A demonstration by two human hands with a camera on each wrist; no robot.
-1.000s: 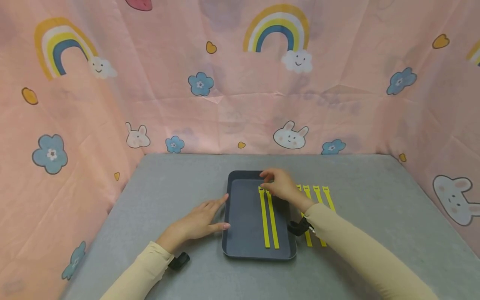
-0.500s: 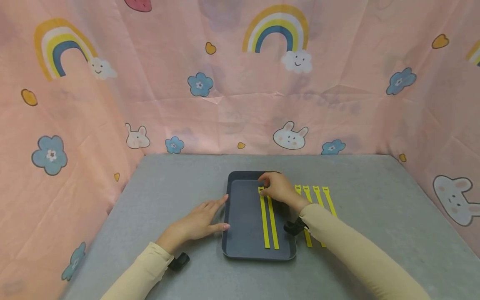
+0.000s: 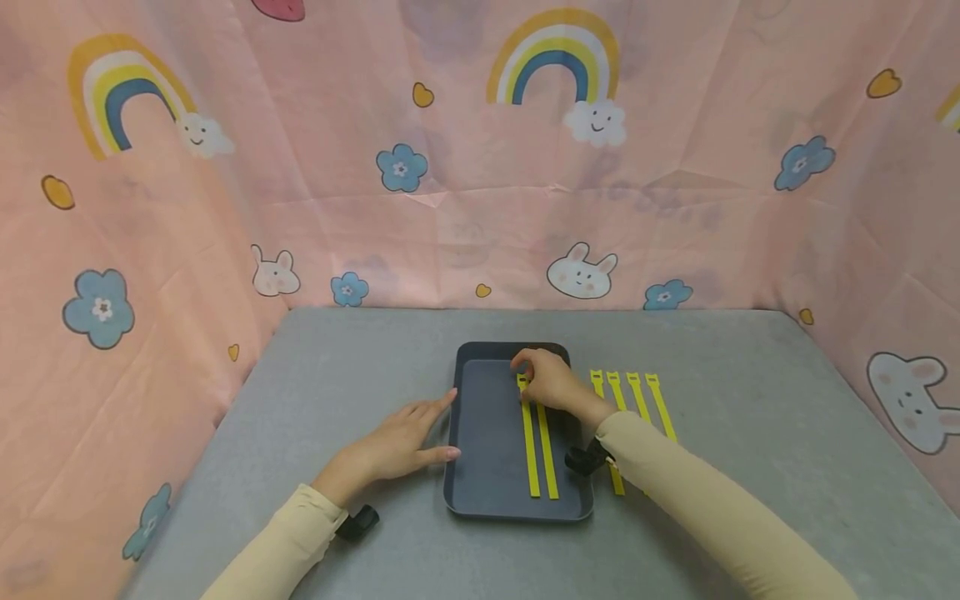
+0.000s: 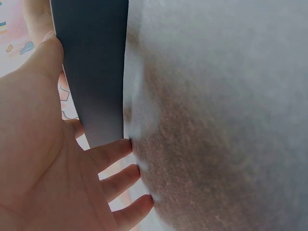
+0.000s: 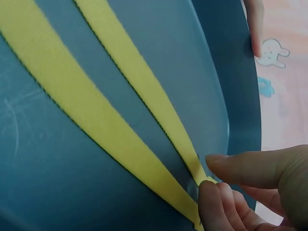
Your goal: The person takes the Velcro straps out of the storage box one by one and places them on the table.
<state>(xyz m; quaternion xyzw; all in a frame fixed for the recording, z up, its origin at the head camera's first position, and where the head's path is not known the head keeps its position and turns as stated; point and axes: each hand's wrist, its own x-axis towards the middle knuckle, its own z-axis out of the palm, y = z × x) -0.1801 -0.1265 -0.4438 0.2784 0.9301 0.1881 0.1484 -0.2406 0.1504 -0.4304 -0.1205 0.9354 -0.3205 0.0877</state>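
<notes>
Two yellow hook-and-loop cable ties lie lengthwise in a dark grey tray (image 3: 483,467): a left one (image 3: 529,450) and a right one (image 3: 548,454). My right hand (image 3: 557,385) is over their slotted heads. In the right wrist view, its thumb and curled fingers come close around the left tie's head (image 5: 211,179), with a small gap between thumb tip and forefinger. The right tie's head is hidden behind the fingers. My left hand (image 3: 397,442), fingers spread, touches the tray's left side; in the left wrist view its fingertips rest by the tray wall (image 4: 96,72).
Several more yellow cable ties (image 3: 660,404) lie in a row right of the tray, partly hidden by the right sleeve (image 3: 705,492). The grey table (image 3: 360,358) is backed by pink patterned cloth (image 3: 465,225).
My right hand has shifted slightly left and nearer, from above the two tie heads to around the left tie's head. The left hand, tray and ties show no clear movement.
</notes>
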